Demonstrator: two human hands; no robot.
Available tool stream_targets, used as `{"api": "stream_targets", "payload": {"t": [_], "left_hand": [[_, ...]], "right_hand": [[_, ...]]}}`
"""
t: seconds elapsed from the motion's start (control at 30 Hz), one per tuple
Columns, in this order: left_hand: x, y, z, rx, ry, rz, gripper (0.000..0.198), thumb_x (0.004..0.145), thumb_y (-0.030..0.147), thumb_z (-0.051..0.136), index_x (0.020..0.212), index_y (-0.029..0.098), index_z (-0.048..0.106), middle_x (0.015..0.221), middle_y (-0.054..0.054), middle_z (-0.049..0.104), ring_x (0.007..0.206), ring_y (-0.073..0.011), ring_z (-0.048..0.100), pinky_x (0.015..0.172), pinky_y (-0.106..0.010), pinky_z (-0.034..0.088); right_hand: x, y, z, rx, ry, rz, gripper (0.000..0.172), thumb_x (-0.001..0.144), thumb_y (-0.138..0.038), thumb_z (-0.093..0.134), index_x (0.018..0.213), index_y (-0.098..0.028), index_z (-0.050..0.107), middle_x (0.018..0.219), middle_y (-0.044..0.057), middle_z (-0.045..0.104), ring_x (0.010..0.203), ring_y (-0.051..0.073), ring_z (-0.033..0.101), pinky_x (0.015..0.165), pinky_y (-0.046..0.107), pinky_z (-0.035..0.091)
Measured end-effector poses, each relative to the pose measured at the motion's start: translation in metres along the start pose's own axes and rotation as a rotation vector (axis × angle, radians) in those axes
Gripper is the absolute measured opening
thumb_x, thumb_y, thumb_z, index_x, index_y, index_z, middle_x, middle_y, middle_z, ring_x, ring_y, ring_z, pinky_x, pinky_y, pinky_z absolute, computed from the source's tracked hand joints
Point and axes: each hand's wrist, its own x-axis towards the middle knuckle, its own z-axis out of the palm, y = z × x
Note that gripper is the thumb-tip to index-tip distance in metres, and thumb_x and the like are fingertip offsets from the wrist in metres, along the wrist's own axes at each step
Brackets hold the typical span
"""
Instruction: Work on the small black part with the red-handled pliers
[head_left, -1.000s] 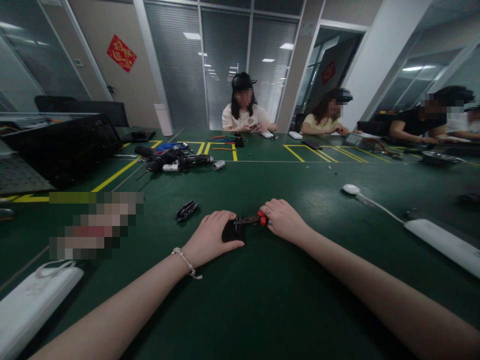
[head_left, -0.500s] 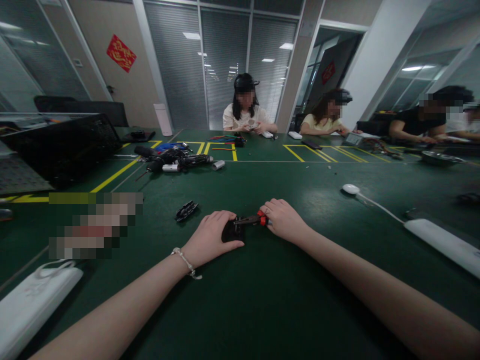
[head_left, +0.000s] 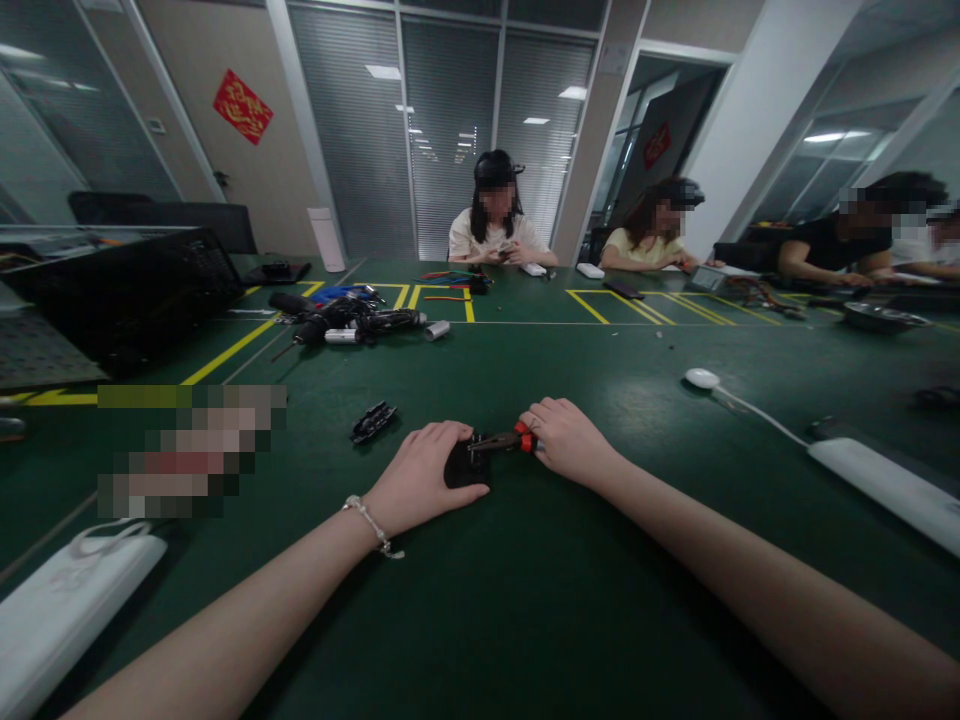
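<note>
My left hand (head_left: 427, 470) grips a flat black plastic part (head_left: 466, 470) on the green table, thumb along its near side and fingers at its far side. In my right hand (head_left: 566, 437) are red-handled pliers (head_left: 504, 440), my fingers wrapped round the handles. The long dark jaws point left and reach over the small fittings on top of the black part; whether they pinch anything is too small to tell. A black piece with a ribbed look (head_left: 373, 424) lies apart, beyond my left hand.
Dark tools and cables (head_left: 337, 318) lie heaped at the back left, near a grey cylinder (head_left: 437, 330). A white power strip (head_left: 885, 480) with a white mouse-like object (head_left: 701, 378) is right; another white strip (head_left: 82, 600) is near left. Several people sit across the table.
The pliers' jaws have shifted very slightly over the black part. Both my hands stay nearly in place. The person opposite has moved their head and hands a little.
</note>
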Motion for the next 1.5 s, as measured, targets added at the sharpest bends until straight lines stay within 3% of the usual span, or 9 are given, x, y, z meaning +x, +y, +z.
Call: {"api": "stream_targets", "payload": {"t": [0.63,1.5], "left_hand": [[-0.001,-0.0019,0.0019,0.004,0.006,0.007,0.057,0.069,0.056,0.054,0.113,0.022,0.042,0.119,-0.005,0.046,0.107,-0.0255,0.043,0.089,-0.04,0.035],[0.0,-0.0025,0.0022,0.002,0.002,0.0,0.055,0.068,0.056,0.055,0.11,0.023,0.043,0.111,-0.004,0.05,0.102,-0.0246,0.046,0.088,-0.04,0.035]], "right_hand": [[-0.0008,-0.0006,-0.0014,-0.006,0.0,0.012,0.026,0.069,-0.019,0.051,0.094,-0.012,0.054,0.088,0.007,0.056,0.079,0.019,0.044,0.071,0.029,0.031],[0.0001,0.0002,0.0008,0.0,-0.004,0.002,0.026,0.068,-0.018,0.052,0.094,-0.013,0.054,0.087,0.007,0.055,0.08,0.019,0.044,0.071,0.029,0.03]]}}
